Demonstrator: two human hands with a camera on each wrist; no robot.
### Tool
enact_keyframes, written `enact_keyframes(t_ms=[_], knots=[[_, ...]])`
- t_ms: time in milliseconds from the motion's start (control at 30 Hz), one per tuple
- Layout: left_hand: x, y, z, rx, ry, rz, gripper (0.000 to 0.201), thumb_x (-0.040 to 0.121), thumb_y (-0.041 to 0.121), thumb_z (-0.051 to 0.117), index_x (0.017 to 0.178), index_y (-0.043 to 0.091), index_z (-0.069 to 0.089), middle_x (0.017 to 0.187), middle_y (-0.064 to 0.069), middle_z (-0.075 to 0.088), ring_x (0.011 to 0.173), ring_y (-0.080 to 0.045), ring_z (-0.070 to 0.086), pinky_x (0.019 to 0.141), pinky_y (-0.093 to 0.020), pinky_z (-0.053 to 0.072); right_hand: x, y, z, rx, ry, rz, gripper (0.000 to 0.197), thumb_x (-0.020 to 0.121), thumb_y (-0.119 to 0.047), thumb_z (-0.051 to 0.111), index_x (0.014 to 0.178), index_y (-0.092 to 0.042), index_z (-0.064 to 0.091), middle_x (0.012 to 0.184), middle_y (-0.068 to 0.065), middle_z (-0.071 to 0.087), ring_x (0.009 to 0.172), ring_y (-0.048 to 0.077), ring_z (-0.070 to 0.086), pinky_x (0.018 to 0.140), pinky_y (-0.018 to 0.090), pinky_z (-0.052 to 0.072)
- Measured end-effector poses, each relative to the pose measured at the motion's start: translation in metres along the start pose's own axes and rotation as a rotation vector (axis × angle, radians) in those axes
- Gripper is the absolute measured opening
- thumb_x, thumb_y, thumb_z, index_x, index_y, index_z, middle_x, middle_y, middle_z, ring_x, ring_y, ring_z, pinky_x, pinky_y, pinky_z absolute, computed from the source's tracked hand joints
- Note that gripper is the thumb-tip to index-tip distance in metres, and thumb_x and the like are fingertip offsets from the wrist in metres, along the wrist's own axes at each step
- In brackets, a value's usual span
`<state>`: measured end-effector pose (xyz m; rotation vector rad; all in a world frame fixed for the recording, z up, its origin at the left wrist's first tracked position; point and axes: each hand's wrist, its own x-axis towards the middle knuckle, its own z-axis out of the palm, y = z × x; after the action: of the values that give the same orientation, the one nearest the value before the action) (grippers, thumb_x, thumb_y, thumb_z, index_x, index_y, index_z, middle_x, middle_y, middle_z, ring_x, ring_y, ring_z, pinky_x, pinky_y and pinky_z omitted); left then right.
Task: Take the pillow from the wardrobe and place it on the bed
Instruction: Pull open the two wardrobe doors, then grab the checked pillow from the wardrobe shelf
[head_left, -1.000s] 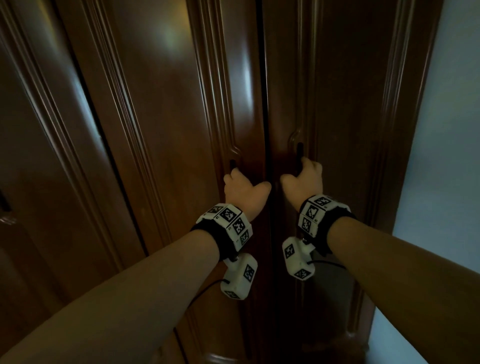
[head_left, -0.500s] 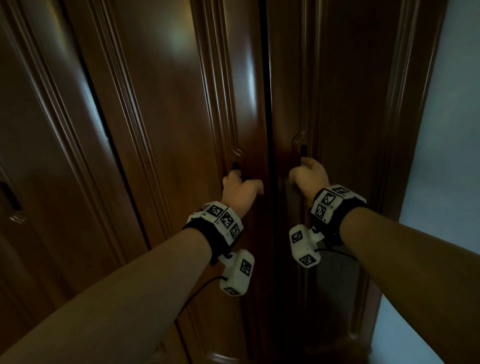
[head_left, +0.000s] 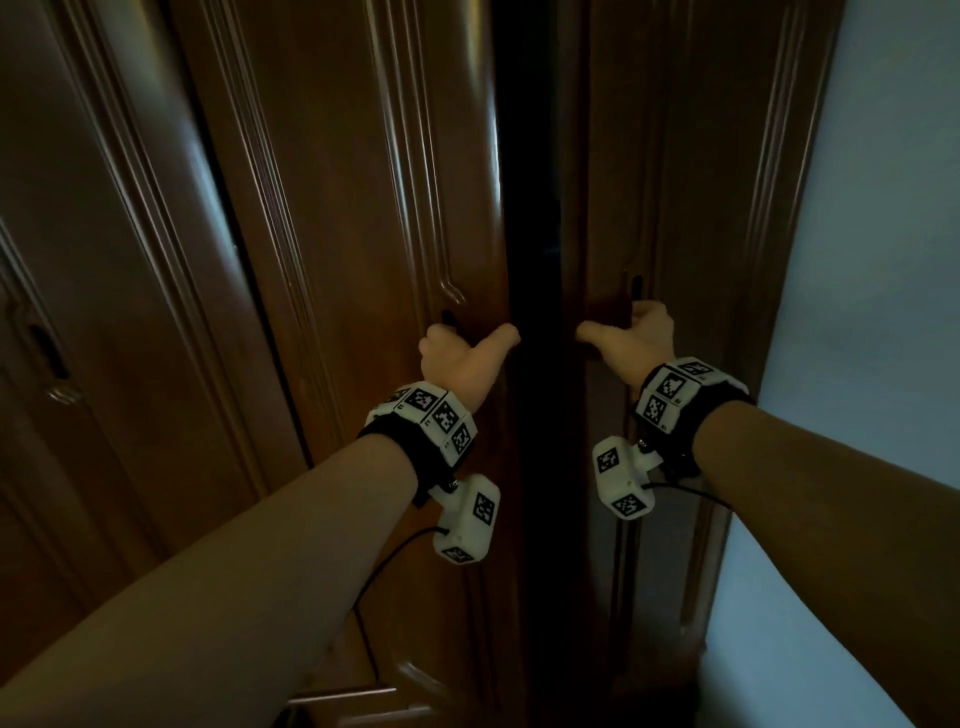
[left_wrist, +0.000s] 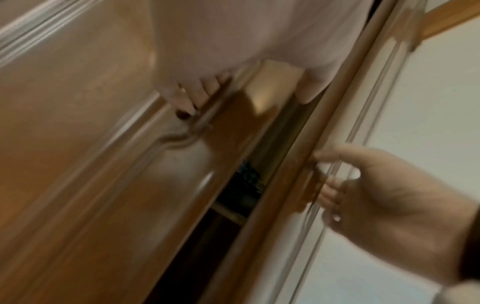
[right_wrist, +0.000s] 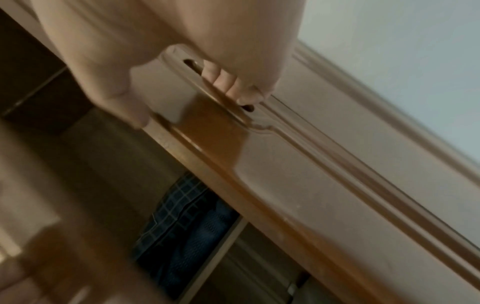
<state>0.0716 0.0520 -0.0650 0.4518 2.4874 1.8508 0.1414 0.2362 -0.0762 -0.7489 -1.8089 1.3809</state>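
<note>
Left hand (head_left: 457, 358) and right hand (head_left: 636, 338) each grip a wardrobe door's (head_left: 363, 208) slot, seemingly ajar.

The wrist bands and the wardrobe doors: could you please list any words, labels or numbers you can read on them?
None can be read.
Left wrist band: black-and-white square marker patterns only; tiny marks beside them are too small to read.
Right wrist band: the same.
Wardrobe doors: plain wood, no text.
</note>
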Motion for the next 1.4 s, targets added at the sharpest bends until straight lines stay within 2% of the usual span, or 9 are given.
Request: enact_keyframes(t_ms=[167, 333, 466, 566, 699, 866, 1033, 1232, 1399], knots=[[-0.036, 0.001, -0.009, 0.257, 0.233, -0.002, 0.101, 0.053, 0.068, 0.077, 0.127, 0.009, 0.043, 0.129, -0.008, 0.047, 0.121, -0.031, 0.049, 0.100, -0.051, 0.046, -0.022, 0.003, -0.024, -0.174, 0.077, -0.020, 0.145, 0.013, -0.080, 0.083, 0.136, -0.014, 0.046, 0.131, 0.004, 0.055, 0.120, 0.022, 0.057, 0.098, 0.042, 0.053], [-0.061, -0.014, -0.040, 0.282, 0.368, 0.012, 0.092, 0.059, 0.062, 0.078, 0.127, 0.010, 0.044, 0.128, -0.008, 0.049, 0.121, -0.032, 0.051, 0.104, -0.050, 0.042, -0.060, -0.006, -0.059, -0.273, 0.207, 0.026, 0.138, 0.035, -0.070, 0.089, 0.142, -0.005, 0.034, 0.142, 0.013, 0.044, 0.131, 0.031, 0.046, 0.106, 0.048, 0.045], [-0.076, -0.025, -0.070, 0.225, 0.382, 0.011, 0.082, 0.067, 0.053, 0.077, 0.128, 0.009, 0.043, 0.130, -0.010, 0.050, 0.122, -0.036, 0.050, 0.106, -0.053, 0.040, -0.055, 0.012, -0.095, -0.265, 0.237, 0.009, 0.159, 0.012, -0.088, 0.076, 0.144, -0.008, 0.039, 0.141, 0.011, 0.052, 0.124, 0.030, 0.055, 0.100, 0.047, 0.051], [-0.083, -0.034, -0.095, 0.193, 0.426, -0.006, 0.072, 0.071, 0.047, 0.076, 0.124, 0.010, 0.045, 0.128, -0.010, 0.052, 0.119, -0.036, 0.053, 0.104, -0.054, 0.041, -0.082, -0.004, -0.117, -0.236, 0.250, 0.007, 0.122, 0.047, -0.059, 0.093, 0.143, -0.004, 0.042, 0.142, 0.015, 0.052, 0.125, 0.033, 0.055, 0.098, 0.039, 0.048], [-0.090, -0.051, -0.121, 0.163, 0.512, -0.031, 0.059, 0.079, 0.038, 0.069, 0.127, 0.011, 0.047, 0.131, -0.012, 0.051, 0.120, -0.037, 0.053, 0.104, -0.055, 0.039, -0.097, -0.005, -0.145, -0.243, 0.270, 0.029, 0.071, 0.082, -0.023, 0.082, 0.139, 0.001, 0.048, 0.137, 0.022, 0.056, 0.122, 0.039, 0.056, 0.086, 0.034, 0.044], [-0.112, -0.059, -0.128, 0.215, 0.632, -0.027, 0.042, 0.088, 0.020, 0.059, 0.126, 0.007, 0.047, 0.132, -0.016, 0.049, 0.122, -0.037, 0.050, 0.101, -0.052, 0.040, -0.104, -0.002, -0.153, -0.298, 0.242, 0.019, 0.051, 0.091, -0.015, 0.070, 0.136, 0.001, 0.053, 0.132, 0.023, 0.059, 0.118, 0.040, 0.059, 0.089, 0.035, 0.046], [-0.121, -0.046, -0.129, 0.249, 0.727, 0.008, 0.058, 0.078, 0.005, 0.061, 0.133, 0.004, 0.045, 0.133, -0.018, 0.046, 0.120, -0.037, 0.047, 0.098, -0.049, 0.040, -0.093, 0.000, -0.149, -0.331, 0.228, 0.036, 0.047, 0.089, -0.020, 0.070, 0.130, 0.000, 0.058, 0.122, 0.021, 0.064, 0.106, 0.039, 0.064, 0.089, 0.042, 0.054], [-0.128, -0.025, -0.133, 0.330, 0.737, 0.200, 0.101, 0.071, 0.028, 0.072, 0.152, -0.001, 0.019, 0.149, -0.021, 0.032, 0.138, -0.038, 0.032, 0.119, -0.049, 0.023, -0.089, 0.005, -0.141, -0.329, 0.376, 0.019, 0.038, 0.084, -0.014, 0.072, 0.117, 0.003, 0.064, 0.117, 0.024, 0.066, 0.105, 0.040, 0.065, 0.086, 0.043, 0.054], [-0.149, -0.015, -0.125, 0.748, 0.634, 0.677, 0.099, 0.071, 0.039, 0.060, 0.154, 0.003, 0.021, 0.159, -0.024, 0.020, 0.151, -0.039, 0.011, 0.122, -0.054, -0.002, -0.089, 0.012, -0.132, -0.273, 0.458, 0.015, 0.038, 0.083, -0.012, 0.070, 0.119, -0.001, 0.062, 0.118, 0.021, 0.066, 0.103, 0.037, 0.066, 0.082, 0.035, 0.050]])
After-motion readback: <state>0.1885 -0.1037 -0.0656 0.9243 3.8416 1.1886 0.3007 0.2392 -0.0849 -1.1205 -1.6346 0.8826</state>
